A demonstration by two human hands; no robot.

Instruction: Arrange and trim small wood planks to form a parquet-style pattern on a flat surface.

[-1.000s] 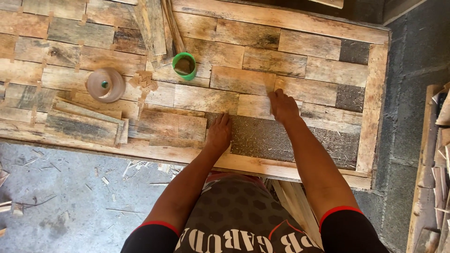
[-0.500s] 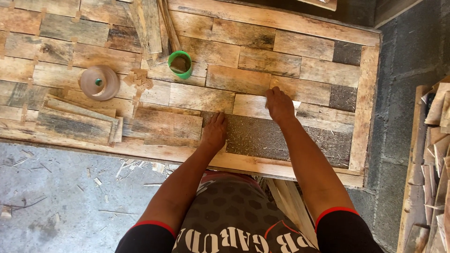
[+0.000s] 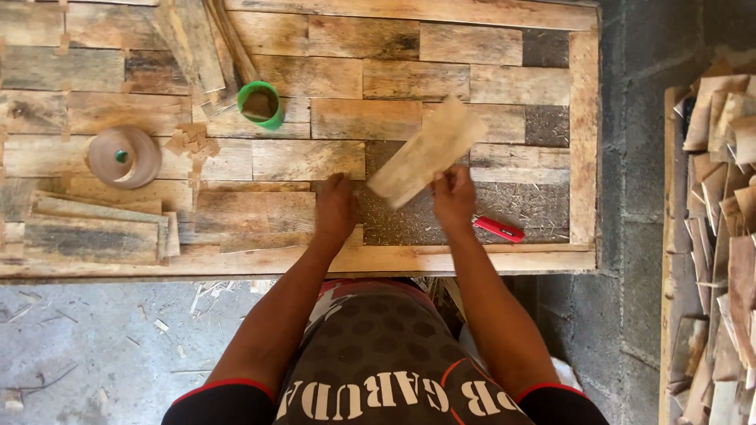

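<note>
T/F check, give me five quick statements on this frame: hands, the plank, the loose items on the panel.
1. The right hand holds a pale wooden plank lifted off the panel. True.
2. The left hand grips the green cup. False: it rests flat on the wood panel; the cup stands apart, farther up.
3. A red marker-like tool lies on the dark uncovered patch, right of the right hand. True.
4. The tape roll sits right of the red tool. False: it lies far to the left.
5. A stack of wood pieces stands at the right edge. True.
</note>
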